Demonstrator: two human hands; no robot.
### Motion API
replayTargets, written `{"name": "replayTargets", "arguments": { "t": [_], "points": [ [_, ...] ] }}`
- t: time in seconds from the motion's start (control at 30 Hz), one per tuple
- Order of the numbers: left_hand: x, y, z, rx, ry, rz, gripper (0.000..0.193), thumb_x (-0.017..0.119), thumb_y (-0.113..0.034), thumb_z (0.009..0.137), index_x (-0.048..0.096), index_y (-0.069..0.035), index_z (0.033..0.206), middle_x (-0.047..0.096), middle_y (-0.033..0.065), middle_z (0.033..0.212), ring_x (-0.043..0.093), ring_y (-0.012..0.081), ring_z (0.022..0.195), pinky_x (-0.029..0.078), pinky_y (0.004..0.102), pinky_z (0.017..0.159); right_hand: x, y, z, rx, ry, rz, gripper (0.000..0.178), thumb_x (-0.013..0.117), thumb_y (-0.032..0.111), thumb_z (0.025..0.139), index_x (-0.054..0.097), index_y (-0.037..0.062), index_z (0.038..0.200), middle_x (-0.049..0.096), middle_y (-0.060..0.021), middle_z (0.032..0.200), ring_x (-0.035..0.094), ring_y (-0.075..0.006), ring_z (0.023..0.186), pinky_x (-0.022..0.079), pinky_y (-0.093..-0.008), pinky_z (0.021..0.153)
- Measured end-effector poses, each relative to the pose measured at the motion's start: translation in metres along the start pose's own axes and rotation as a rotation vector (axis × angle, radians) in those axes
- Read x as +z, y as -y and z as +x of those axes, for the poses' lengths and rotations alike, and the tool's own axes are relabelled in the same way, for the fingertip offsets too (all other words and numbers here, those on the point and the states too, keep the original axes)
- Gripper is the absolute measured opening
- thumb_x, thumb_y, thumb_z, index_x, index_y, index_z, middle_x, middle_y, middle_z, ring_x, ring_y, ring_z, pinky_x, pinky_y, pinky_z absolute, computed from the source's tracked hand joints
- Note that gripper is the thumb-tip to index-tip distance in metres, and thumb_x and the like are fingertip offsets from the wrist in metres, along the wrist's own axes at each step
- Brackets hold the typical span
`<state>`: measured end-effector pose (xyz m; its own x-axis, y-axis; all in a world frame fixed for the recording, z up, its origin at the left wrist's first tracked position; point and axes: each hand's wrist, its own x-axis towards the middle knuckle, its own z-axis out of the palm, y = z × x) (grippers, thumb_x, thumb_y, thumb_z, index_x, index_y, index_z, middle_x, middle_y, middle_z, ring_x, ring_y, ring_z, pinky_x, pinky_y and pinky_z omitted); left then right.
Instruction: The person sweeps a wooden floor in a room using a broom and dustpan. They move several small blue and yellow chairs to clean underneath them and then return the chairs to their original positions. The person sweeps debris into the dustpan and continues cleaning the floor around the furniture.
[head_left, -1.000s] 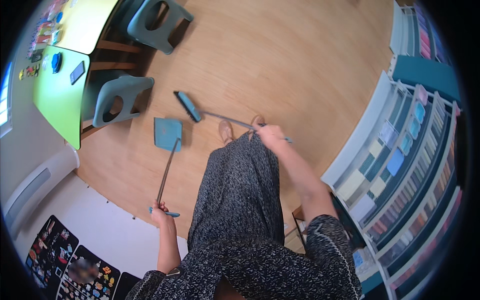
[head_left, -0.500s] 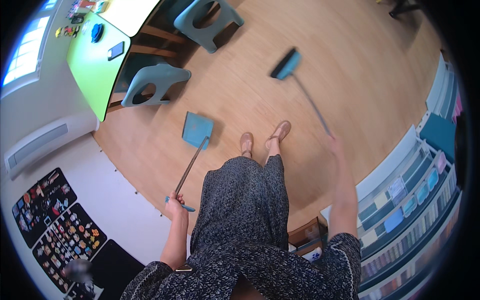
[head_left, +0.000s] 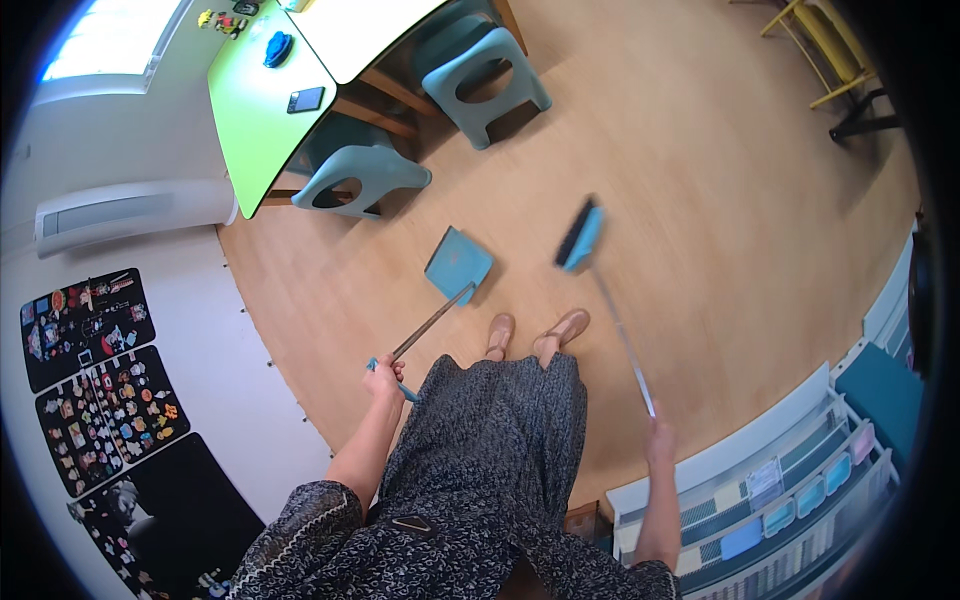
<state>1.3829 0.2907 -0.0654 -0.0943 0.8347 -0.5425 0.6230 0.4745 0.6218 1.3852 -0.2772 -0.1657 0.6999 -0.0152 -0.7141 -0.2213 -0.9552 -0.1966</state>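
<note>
My left hand (head_left: 384, 378) is wrapped round the handle of a long-handled blue dustpan (head_left: 458, 263). The pan lies on the wooden floor ahead and to the left of my shoes, its handle slanting back toward me. In my right hand (head_left: 661, 441) is the end of a long, thin handle belonging to a broom (head_left: 581, 237). Blue on top with dark bristles, the broom head is at floor level, to the right of the dustpan and apart from it. Slight motion blur softens the broom and my right hand.
Blue-grey chairs (head_left: 484, 83) stand at a green-topped table (head_left: 250, 130) on the far left. Shelving with bins (head_left: 790, 500) lines the right side. A yellow-framed piece of furniture (head_left: 828, 45) stands far right. An air conditioner (head_left: 135, 215) is on the left wall beside black display boards (head_left: 88, 325).
The broom head has come nearer to me, toward the dustpan, and my right hand has drawn back. The dustpan is now further right in view. The whole view has shifted as well.
</note>
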Motion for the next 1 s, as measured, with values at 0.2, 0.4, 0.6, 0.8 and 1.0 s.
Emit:
{"name": "replayTargets", "arguments": {
  "t": [0.2, 0.4, 0.6, 0.8, 1.0],
  "points": [
    [0.03, -0.013, -0.005, -0.075, -0.064, -0.094, 0.007, 0.056, -0.006, 0.085, 0.05, -0.001, 0.084, 0.06, 0.013, 0.064, 0.048, 0.0106, 0.044, 0.036, 0.0204, 0.037, -0.054, 0.061, 0.067, -0.124, 0.193, -0.284, 0.04, 0.053, 0.028, 0.091, 0.05, 0.0278, 0.13, 0.063, -0.0207, 0.08, 0.062, -0.0379, 0.076, 0.049, -0.0464, 0.067],
    [0.029, -0.032, 0.004, -0.098, -0.075, -0.117, 0.01, 0.058, -0.006, 0.086, 0.049, -0.001, 0.085, 0.06, 0.012, 0.063, 0.049, 0.011, 0.044, 0.037, 0.022, 0.038, -0.101, -0.013, 0.052, 0.143, 0.004, -0.064, 0.031, 0.056, 0.025, 0.089, 0.06, 0.0176, 0.119, 0.064, -0.0218, 0.085, 0.062, -0.0399, 0.081, 0.049, -0.0484, 0.073],
    [0.064, -0.058, 0.017, -0.105, -0.058, -0.105, 0.008, 0.058, -0.005, 0.084, 0.051, -0.001, 0.083, 0.059, 0.0103, 0.062, 0.049, 0.0116, 0.045, 0.038, 0.023, 0.039, -0.132, 0.007, 0.051, 0.301, -0.033, -0.165, 0.036, 0.054, 0.027, 0.09, 0.055, 0.0203, 0.126, 0.063, -0.024, 0.085, 0.061, -0.0414, 0.08, 0.048, -0.0492, 0.07],
    [0.086, -0.089, 0.041, -0.089, -0.025, -0.05, 0.009, 0.059, -0.006, 0.083, 0.053, -0.002, 0.079, 0.058, 0.0098, 0.06, 0.049, 0.0117, 0.045, 0.038, 0.023, 0.039, -0.155, 0.127, 0.12, 0.024, 0.073, -0.068, 0.038, 0.049, 0.03, 0.093, 0.049, 0.0284, 0.131, 0.062, -0.0239, 0.083, 0.061, -0.041, 0.077, 0.047, -0.0505, 0.067],
    [0.134, -0.162, 0.054, -0.157, 0.048, 0.008, 0.007, 0.058, -0.007, 0.086, 0.055, -0.002, 0.089, 0.059, 0.0093, 0.063, 0.05, 0.0113, 0.046, 0.039, 0.0231, 0.041, -0.184, 0.335, 0.288, -0.111, 0.166, -0.071, 0.034, 0.049, 0.032, 0.092, 0.055, 0.0247, 0.124, 0.064, -0.0206, 0.094, 0.062, -0.0391, 0.086, 0.049, -0.048, 0.074]
  ]
}}
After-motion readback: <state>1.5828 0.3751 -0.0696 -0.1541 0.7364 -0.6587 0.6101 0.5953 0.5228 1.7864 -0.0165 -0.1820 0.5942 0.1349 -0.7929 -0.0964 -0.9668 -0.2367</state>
